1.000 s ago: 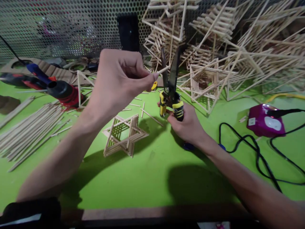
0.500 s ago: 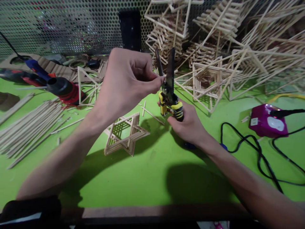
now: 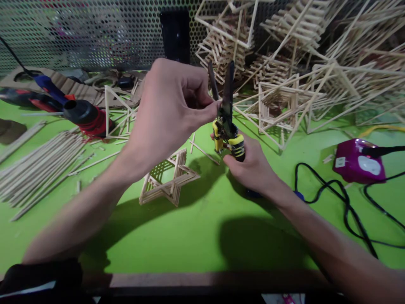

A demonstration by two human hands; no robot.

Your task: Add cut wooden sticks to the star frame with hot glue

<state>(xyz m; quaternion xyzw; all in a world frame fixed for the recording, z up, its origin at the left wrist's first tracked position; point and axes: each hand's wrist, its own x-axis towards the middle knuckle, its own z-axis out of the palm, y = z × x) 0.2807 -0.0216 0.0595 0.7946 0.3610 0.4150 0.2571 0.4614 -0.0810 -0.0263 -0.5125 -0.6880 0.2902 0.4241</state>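
Left hand (image 3: 172,105): pinches something tiny, hidden, by the blades.
Right hand (image 3: 253,166): grips snips (image 3: 226,122).
Tip: keep fingers clear of the blades.

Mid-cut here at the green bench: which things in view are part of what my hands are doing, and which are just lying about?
In use:
left hand, fingertips pinched at the blades
right hand, gripping the snips upright

Lying about:
star frame
loose sticks
glue gun
purple box and black cable
stacked stick frames
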